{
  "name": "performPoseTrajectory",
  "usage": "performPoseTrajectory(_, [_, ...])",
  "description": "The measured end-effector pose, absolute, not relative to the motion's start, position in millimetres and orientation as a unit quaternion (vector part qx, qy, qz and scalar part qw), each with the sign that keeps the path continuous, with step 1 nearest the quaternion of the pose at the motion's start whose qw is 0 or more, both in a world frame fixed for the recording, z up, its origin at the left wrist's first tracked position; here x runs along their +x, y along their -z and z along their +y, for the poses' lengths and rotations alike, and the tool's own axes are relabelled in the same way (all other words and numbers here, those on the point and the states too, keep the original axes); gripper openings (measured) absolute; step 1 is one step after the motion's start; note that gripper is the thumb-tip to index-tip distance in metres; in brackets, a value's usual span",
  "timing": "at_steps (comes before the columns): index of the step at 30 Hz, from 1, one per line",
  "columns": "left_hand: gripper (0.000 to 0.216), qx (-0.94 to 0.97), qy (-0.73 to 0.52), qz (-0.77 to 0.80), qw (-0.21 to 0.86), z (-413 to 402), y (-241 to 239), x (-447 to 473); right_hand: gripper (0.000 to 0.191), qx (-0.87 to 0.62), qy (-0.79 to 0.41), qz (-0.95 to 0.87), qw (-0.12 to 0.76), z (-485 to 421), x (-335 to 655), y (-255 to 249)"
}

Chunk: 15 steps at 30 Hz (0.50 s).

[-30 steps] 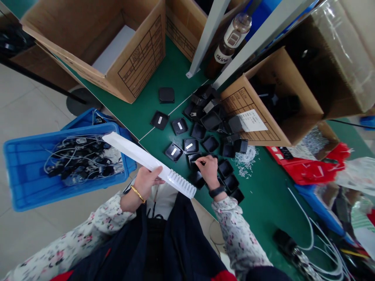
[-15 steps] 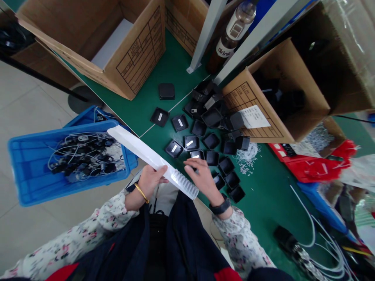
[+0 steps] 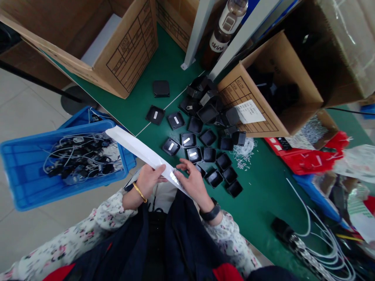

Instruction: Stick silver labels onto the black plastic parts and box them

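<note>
White, the long strip (image 3: 137, 150) in the head view is clasped in the left hand (image 3: 148, 181), thumb on top; its long axis slants from far left, towards the blue bin (image 3: 13, 173), to near right. That near right end lies under the right hand (image 3: 191, 184), the closer hand to it; whether those bent fingers grasp anything I cannot tell. Far and right of their tips, a labelled black case (image 3: 193, 155) sits on the green table (image 3: 260, 199)

White strip (image 3: 137, 150) partly behind the 2 hands (image 3: 193, 182); bottle (image 3: 229, 20) cropped at top edge
</note>
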State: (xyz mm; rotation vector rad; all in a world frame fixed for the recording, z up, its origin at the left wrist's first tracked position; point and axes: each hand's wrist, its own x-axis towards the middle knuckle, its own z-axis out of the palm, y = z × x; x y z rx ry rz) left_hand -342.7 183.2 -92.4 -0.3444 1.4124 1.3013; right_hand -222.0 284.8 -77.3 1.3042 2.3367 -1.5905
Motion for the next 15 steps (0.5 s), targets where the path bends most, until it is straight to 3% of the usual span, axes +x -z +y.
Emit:
performPoseTrajectory(2, [0.01,-0.141,-0.554,0.594,0.566,184,91,-342,0.024,0.415,0.573,0.703,0.074,291,-222,76])
performPoseTrajectory(4, [0.009,-0.138,-0.555,0.589,0.57,185,91,-342,0.011,0.41,0.561,0.715,0.08,292,-223,76])
performPoseTrajectory(10, [0.01,-0.152,-0.56,0.586,0.566,183,95,-340,0.007,0.347,0.34,0.874,-0.001,272,-228,75])
performPoseTrajectory(15, [0.01,-0.175,-0.558,0.588,0.56,180,101,-338,0.007,0.351,0.322,0.875,-0.089,278,-217,76])
